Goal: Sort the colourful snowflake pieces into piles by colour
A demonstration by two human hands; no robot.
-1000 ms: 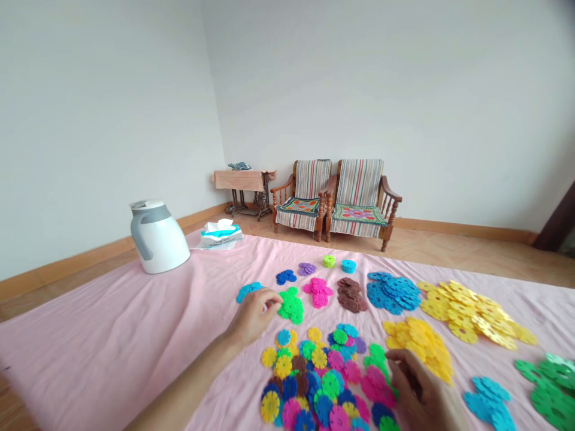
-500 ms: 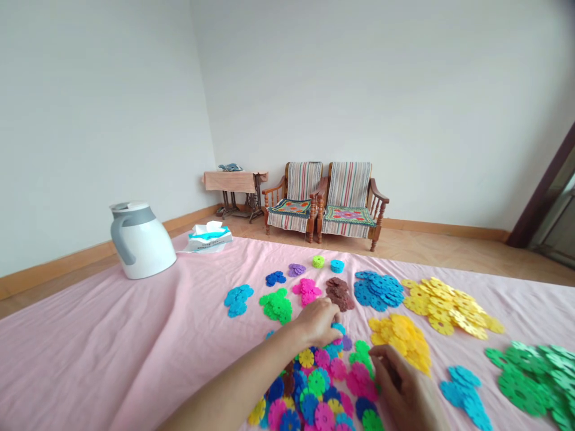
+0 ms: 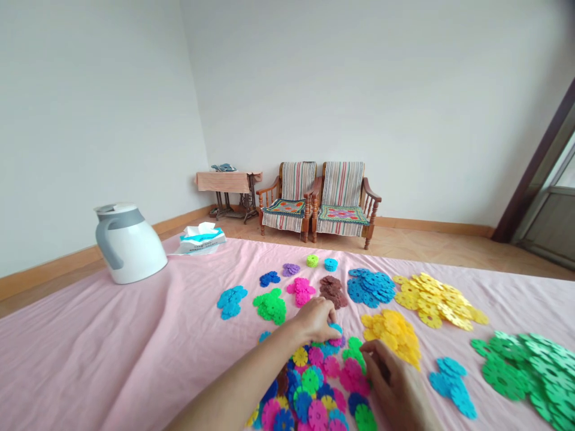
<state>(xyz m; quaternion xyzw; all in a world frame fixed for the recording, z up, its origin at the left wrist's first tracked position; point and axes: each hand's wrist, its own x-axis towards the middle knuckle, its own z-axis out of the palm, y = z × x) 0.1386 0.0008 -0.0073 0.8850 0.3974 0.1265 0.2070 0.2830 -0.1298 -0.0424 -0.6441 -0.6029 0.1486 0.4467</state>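
Observation:
My left hand (image 3: pixel 317 320) reaches across a mixed heap of coloured snowflake discs (image 3: pixel 309 383) on the pink cloth (image 3: pixel 135 335); its fingers are pinched on a teal disc at the heap's far edge. My right hand (image 3: pixel 395 386) rests at the heap's right side, fingers curled onto pink and green discs; what it holds is hidden. Sorted piles lie beyond: light blue (image 3: pixel 231 299), green (image 3: pixel 271 305), pink (image 3: pixel 302 291), brown (image 3: pixel 333 291), blue (image 3: pixel 371 286) and yellow (image 3: pixel 393 332).
A white kettle (image 3: pixel 126 242) and a tissue pack (image 3: pixel 200 237) stand at the far left of the cloth. More piles: yellow (image 3: pixel 438 299), big green (image 3: pixel 525 365), teal (image 3: pixel 451 377). Two wooden armchairs (image 3: pixel 318 203) and a small table (image 3: pixel 227 182) stand by the wall.
My left hand has swung from the green pile at the left to the far edge of the mixed heap. The view has panned right. My right hand has barely moved.

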